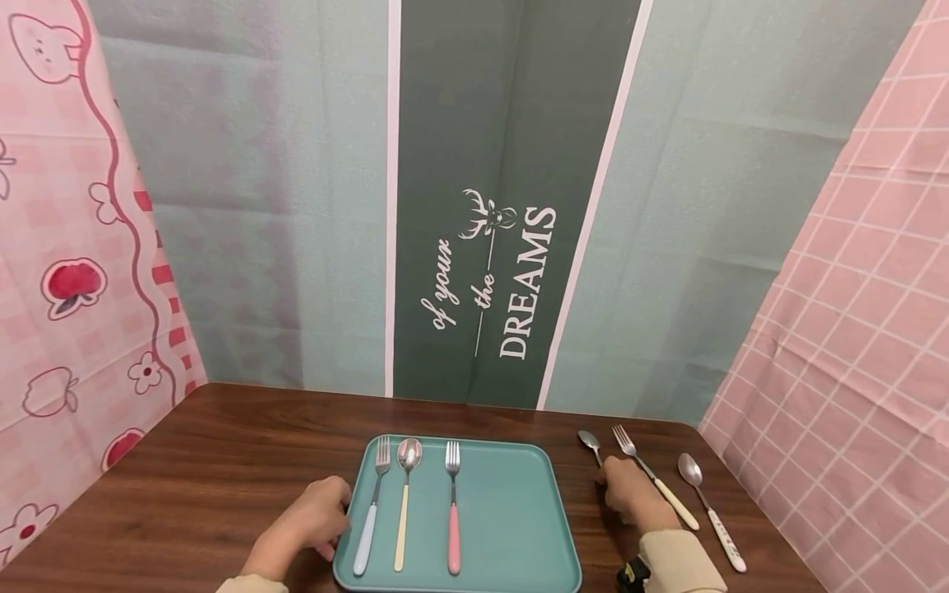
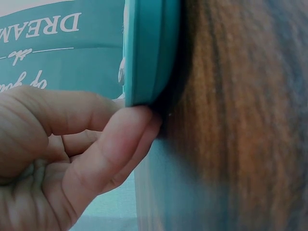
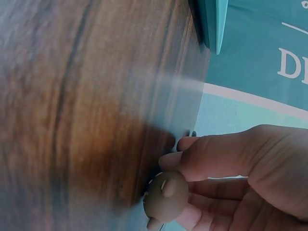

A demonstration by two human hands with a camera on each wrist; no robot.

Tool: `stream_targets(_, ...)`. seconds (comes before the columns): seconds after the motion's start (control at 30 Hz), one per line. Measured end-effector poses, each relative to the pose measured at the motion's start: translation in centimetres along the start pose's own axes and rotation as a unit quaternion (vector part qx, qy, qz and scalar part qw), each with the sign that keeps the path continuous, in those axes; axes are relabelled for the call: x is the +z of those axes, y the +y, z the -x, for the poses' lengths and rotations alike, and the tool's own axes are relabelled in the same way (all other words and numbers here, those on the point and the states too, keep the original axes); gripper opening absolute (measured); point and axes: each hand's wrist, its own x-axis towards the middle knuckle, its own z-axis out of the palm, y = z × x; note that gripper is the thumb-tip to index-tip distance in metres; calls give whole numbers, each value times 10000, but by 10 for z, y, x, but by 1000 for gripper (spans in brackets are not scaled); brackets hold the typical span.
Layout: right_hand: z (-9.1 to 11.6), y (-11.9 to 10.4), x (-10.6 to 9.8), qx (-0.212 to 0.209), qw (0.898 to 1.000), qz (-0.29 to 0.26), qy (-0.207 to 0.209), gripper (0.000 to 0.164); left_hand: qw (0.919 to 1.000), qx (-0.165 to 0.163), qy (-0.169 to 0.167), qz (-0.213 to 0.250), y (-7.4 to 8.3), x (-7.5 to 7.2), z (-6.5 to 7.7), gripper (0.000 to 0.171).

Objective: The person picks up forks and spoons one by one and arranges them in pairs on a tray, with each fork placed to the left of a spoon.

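A teal tray (image 1: pixel 511 511) lies flat on a brown wooden table (image 1: pixel 222 478), toward the near edge of the head view. At the tray's nine o'clock, the person's left hand (image 1: pixel 319 515) grips its rim; the left wrist view shows the thumb and index finger pinching the edge. Well apart at the tray's three o'clock, the right hand (image 1: pixel 633 492) pinches the handle of a small spoon (image 1: pixel 589 439), whose bowl pokes out toward eleven o'clock from the fingers. In the right wrist view, a brown rounded knob (image 3: pixel 166 199) with a small bump, seemingly the end of that handle, shows by the thumb and fingers. Just beside this hand, a fork with a pale yellow handle (image 1: pixel 675 502) lies on the table, its tines toward eleven o'clock. Further out at three o'clock, a spoon with a white patterned handle (image 1: pixel 721 529) lies with its bowl toward eleven and its handle end toward five. Three pieces lie on the tray, heads toward twelve: a fork with a pale blue handle (image 1: pixel 368 527) along the nine o'clock side, a spoon with a cream handle (image 1: pixel 403 519) next to it, and a fork with a pink handle (image 1: pixel 454 519) nearer the centre. Beyond the table at twelve o'clock hangs a grey-green cloth (image 1: pixel 445 148) with white lettering; pink patterned cloths stand at ten (image 1: pixel 74 231) and two (image 1: pixel 860 313).
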Motion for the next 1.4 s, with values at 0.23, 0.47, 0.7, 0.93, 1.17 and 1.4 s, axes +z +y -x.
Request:
stream_targets(0.23,2,-5,-1,59,9998,-161,113,30,10000,-79,-42,-34,0,0,0,14)
stream_targets(0.47,1,-11,-10,-296,9981,320,447,19,10000,-44,-9,40,-2,1,0,16)
stream_targets(0.7,1,-13,-9,-324,9980,182,507,24,10000,18,-53,39,-1,0,0,15)
stream_targets(0.93,3,-13,-7,-214,9987,-162,423,27,10000,-17,-71,55,-1,0,-1,15)
stream_targets(1.17,2,-16,-8,-260,9990,-35,367,27,10000,21,-13,56,-1,0,-1,16)
stream_targets(1.4,4,-21,-6,-172,9992,-142,327,28,10000,-6,-36,60,-1,0,0,14)
